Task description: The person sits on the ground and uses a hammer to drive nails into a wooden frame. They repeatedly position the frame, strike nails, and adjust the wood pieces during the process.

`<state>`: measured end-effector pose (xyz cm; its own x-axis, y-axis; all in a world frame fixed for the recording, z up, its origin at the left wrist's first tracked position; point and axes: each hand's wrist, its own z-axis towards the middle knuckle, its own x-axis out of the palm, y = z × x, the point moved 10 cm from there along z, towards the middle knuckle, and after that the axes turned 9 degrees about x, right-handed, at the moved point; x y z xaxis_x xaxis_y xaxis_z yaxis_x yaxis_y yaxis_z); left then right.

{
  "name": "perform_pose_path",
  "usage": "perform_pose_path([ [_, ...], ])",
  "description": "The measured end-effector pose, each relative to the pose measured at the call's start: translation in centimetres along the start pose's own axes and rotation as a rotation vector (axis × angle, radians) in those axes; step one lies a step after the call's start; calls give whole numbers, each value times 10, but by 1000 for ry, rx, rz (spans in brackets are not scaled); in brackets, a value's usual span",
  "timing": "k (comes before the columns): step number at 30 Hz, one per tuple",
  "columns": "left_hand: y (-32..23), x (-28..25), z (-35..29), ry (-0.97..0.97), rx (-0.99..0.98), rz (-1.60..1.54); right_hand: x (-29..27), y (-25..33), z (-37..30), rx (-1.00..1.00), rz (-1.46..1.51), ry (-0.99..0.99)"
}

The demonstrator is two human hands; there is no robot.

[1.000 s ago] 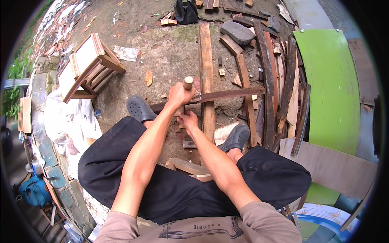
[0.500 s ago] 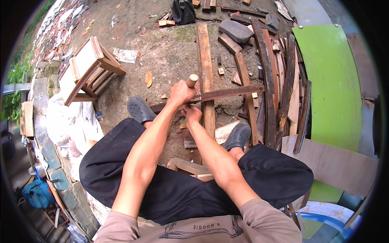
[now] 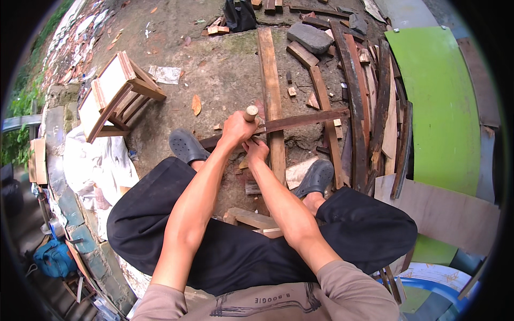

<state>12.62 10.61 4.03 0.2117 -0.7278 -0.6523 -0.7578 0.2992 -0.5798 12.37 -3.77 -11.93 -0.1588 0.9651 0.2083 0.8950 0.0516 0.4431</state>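
Observation:
My left hand [image 3: 239, 129] is wrapped round a thick wooden handle [image 3: 251, 113] with a round, pale end. The working part of this tool is hidden by the hand. Just below it, my right hand [image 3: 257, 150] is closed close to a dark, narrow plank [image 3: 308, 120]; what its fingers grip cannot be made out. The dark plank lies crosswise between my feet, over a longer brown beam [image 3: 270, 75]. My left clog [image 3: 184, 144] is near the plank's left end, and my right clog [image 3: 317, 177] stands beyond the beam.
A small wooden stool [image 3: 119, 96] lies tipped at the left, beside white cloth [image 3: 96, 166]. Scrap planks [image 3: 350, 96] are piled along the right, near a grey stone block [image 3: 310, 38] and a green board [image 3: 433, 107]. A black bag [image 3: 240, 16] sits at the far end.
The wooden handle's end has moved slightly left and down with my left hand. My right hand stays close below it, still closed. The whole view has shifted a little.

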Motion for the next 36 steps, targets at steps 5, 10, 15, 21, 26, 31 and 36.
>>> perform_pose_path([
  [5,20,11,8,-36,138,7,-41,47,2,-220,-415,182],
  [10,27,17,11,-7,113,40,-183,166,-12,-719,-1092,-496],
  [15,32,19,12,35,95,54,-275,205,-2,-345,-1506,-743],
  [21,28,21,8,33,64,48,-289,222,34,-247,-1541,-607],
  [26,18,15,4,38,109,55,-292,253,30,-447,-1671,-494],
  [31,32,13,7,-14,85,43,-287,312,-9,-602,-1594,-483],
  [36,11,1,-5,-59,85,19,-311,376,-32,-474,-1581,-433],
])
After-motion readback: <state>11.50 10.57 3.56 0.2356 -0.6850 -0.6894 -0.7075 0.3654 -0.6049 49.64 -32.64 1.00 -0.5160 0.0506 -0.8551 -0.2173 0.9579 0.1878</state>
